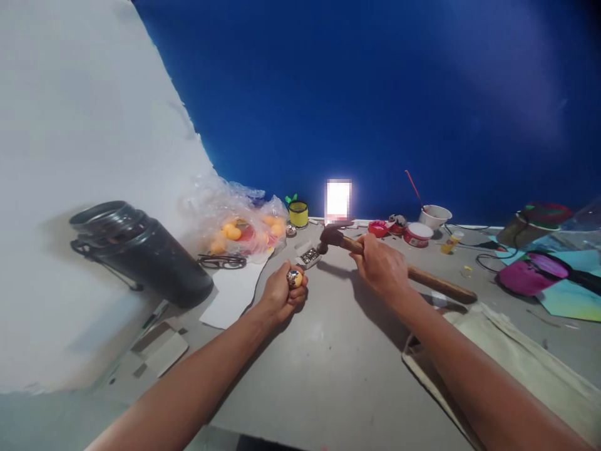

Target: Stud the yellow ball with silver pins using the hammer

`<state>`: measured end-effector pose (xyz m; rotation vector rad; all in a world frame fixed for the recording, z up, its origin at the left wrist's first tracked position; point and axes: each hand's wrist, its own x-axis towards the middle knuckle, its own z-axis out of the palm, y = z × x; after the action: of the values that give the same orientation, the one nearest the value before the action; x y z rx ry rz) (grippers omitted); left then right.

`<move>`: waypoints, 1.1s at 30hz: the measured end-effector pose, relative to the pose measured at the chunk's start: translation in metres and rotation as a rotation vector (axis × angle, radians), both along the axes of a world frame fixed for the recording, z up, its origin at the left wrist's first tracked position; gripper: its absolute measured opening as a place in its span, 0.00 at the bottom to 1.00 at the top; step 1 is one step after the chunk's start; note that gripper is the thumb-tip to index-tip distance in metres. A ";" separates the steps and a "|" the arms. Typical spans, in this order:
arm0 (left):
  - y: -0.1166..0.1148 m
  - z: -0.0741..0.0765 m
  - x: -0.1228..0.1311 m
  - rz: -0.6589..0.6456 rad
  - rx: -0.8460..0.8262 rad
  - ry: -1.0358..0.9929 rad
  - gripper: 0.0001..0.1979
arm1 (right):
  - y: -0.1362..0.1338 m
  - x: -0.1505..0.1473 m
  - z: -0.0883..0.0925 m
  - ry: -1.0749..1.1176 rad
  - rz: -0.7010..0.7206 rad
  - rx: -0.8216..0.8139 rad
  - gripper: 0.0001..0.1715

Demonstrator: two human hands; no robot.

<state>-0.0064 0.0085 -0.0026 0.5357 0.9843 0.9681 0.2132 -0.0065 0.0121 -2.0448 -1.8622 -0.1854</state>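
Observation:
My left hand [280, 293] is closed around a small yellow-orange ball [295, 279], low over the grey table. Shiny metal studs cover part of the ball. My right hand [381, 266] grips a claw hammer [444, 283] by its wooden handle, close to the head. The hammer's dark head points left, held above the table beyond the ball. Just past my left hand lies a small open box [308, 256] full of shiny metal pieces, too small to make out singly.
At left are a black flask [145, 250], glasses [223, 261], white paper [230, 291] and a plastic bag of orange balls [235, 232]. A yellow pot [298, 214] and white cup [434, 216] stand at the back. A canvas bag [507, 357] and pink container [530, 274] are at right.

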 end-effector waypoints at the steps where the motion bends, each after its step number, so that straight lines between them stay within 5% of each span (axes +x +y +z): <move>1: 0.000 0.001 0.000 0.005 -0.007 0.003 0.22 | -0.004 -0.005 0.003 0.000 0.065 0.081 0.11; 6: 0.003 0.002 -0.003 0.024 -0.012 0.039 0.16 | -0.020 -0.026 -0.002 -0.070 0.407 0.354 0.11; 14: 0.004 0.004 -0.004 0.022 -0.013 0.058 0.15 | -0.018 -0.025 -0.004 -0.100 0.374 0.600 0.12; 19: 0.004 0.004 -0.003 0.062 -0.085 0.103 0.16 | -0.018 -0.025 -0.006 -0.153 0.471 0.574 0.11; 24: 0.003 0.005 -0.002 0.037 -0.020 0.116 0.18 | -0.019 -0.028 -0.008 -0.104 0.393 0.602 0.10; 33: 0.000 0.003 -0.004 0.037 0.131 0.070 0.12 | -0.024 -0.029 0.001 0.020 0.405 0.357 0.18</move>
<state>-0.0106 0.0089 0.0008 0.6668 1.0006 1.0574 0.1845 -0.0303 0.0130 -1.4022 -2.0138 -0.3562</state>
